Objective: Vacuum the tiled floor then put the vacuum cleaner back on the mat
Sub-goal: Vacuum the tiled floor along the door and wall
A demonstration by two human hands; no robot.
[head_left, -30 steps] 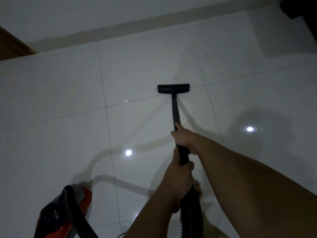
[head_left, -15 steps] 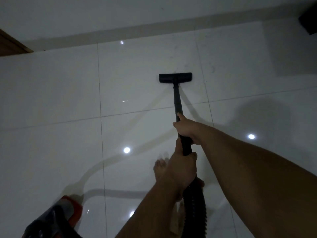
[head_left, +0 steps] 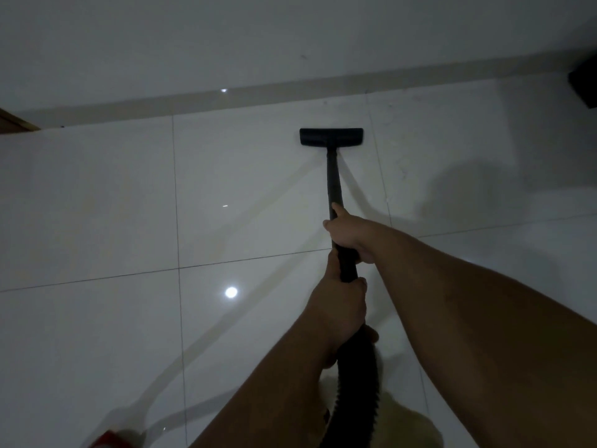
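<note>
A black vacuum wand (head_left: 333, 182) runs from my hands out to a flat black floor nozzle (head_left: 331, 137) resting on the glossy white tiled floor (head_left: 97, 205), close to the far wall. My right hand (head_left: 350, 234) grips the wand higher up, thumb along the tube. My left hand (head_left: 339, 305) holds it just below, where the ribbed black hose (head_left: 357, 383) begins. Only a red sliver of the vacuum body (head_left: 111, 439) shows at the bottom left edge. No mat is in view.
A beige skirting strip (head_left: 290, 88) runs along the base of the white wall ahead. A wooden edge (head_left: 14, 122) sits at the far left and a dark object (head_left: 584, 85) at the far right. Ceiling lights reflect in the tiles.
The nozzle has been pushed forward, away from me and nearer the wall. My view has moved forward too, so the red vacuum body has slid almost out of frame.
</note>
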